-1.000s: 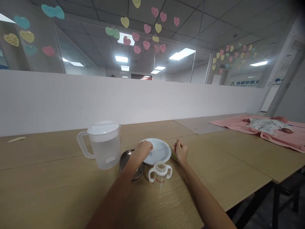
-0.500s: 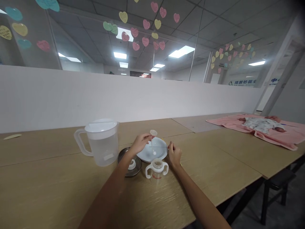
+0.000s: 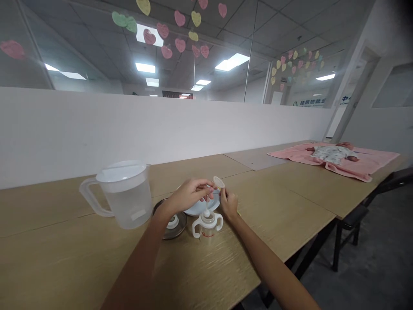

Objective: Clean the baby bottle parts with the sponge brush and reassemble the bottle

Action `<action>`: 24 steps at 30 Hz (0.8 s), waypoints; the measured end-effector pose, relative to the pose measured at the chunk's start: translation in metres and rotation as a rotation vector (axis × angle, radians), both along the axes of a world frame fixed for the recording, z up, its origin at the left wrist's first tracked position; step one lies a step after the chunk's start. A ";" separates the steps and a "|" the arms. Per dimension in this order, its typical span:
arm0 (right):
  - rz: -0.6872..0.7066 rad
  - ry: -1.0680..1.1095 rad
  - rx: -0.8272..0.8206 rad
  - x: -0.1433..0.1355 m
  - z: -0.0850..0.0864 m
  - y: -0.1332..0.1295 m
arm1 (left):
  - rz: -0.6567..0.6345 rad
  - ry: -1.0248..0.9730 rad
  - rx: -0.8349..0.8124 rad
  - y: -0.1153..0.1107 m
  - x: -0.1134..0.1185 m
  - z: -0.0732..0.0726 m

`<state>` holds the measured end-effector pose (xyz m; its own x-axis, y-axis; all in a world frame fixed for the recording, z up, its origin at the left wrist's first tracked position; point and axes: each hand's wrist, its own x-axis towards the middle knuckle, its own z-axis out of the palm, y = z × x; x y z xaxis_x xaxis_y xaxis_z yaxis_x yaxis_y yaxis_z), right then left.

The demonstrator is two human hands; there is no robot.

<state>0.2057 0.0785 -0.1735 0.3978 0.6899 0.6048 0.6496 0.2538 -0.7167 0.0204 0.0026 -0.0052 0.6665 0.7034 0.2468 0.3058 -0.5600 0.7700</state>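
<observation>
My left hand (image 3: 192,194) pinches a translucent straw piece with a round flared top (image 3: 218,182) and a white ball-shaped lower end (image 3: 206,213). That end hangs at the mouth of a clear bottle with two white handles (image 3: 208,224). Close beside the flared top, my right hand (image 3: 229,204) has its fingers closed; what they hold is too small to make out. Behind the bottle, a pale blue-white bowl (image 3: 195,211) is partly hidden by my left hand. A metal dish (image 3: 180,228) with a white ring-shaped part (image 3: 173,222) lies left of the bottle.
A large lidded pitcher of clear liquid (image 3: 127,200) stands on the wooden table (image 3: 277,215) at the left. Farther right, a doll-like figure (image 3: 332,153) lies on a pink towel (image 3: 364,172). A dark stool (image 3: 353,217) is beside the table; a white partition (image 3: 97,129) runs behind it.
My left hand has brought the straw piece nearer to me, from over the bowl to the bottle's mouth. My hands are closer together, and the flared top is now tilted. The view has shifted right.
</observation>
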 end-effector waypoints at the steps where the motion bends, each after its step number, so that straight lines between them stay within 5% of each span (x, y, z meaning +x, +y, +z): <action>1: -0.003 -0.017 0.003 0.000 0.000 -0.001 | -0.011 0.043 0.009 0.000 0.001 -0.001; 9: 0.006 -0.035 -0.014 0.001 0.000 -0.001 | -0.065 0.460 0.103 0.004 -0.004 -0.008; 12: 0.010 -0.045 -0.017 0.001 0.000 -0.002 | -0.031 0.476 0.092 0.005 -0.007 -0.009; 19: -0.054 -0.109 -0.046 0.000 -0.003 -0.002 | 0.460 0.747 0.160 0.022 -0.023 -0.027; 24: -0.049 -0.095 -0.059 0.000 -0.002 -0.002 | 0.578 0.822 0.140 0.036 -0.032 -0.055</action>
